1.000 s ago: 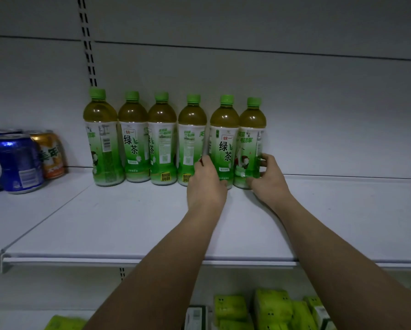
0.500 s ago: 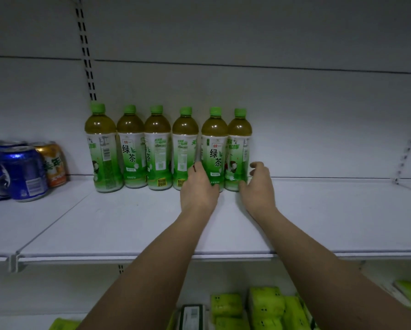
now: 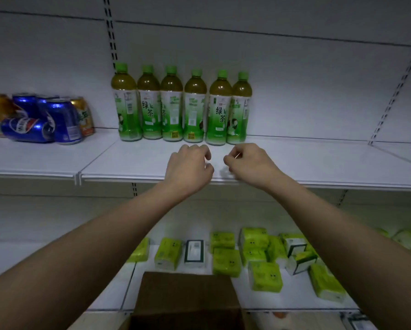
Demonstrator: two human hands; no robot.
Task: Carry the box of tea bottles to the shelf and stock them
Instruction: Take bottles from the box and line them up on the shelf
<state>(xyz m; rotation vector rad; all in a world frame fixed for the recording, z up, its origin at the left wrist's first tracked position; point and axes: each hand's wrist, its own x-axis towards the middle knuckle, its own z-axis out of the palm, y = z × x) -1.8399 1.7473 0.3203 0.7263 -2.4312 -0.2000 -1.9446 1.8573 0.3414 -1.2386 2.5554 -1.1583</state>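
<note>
Six tea bottles (image 3: 181, 106) stand upright in a touching row at centre frame on the shelf (image 3: 295, 163), left hand (image 3: 190, 166) and right hand (image 3: 249, 163) hovering below with fingers loosely curled, empty; next, reach the box (image 3: 187, 301) at bottom centre, extending the row rightward.

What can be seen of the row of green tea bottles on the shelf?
Six tea bottles stand upright, side by side at the back of the white shelf. Each looks like clear plastic with amber tea, a green cap and a green-and-white label. Neighbours look touching or nearly so. Neither hand touches them.
</note>
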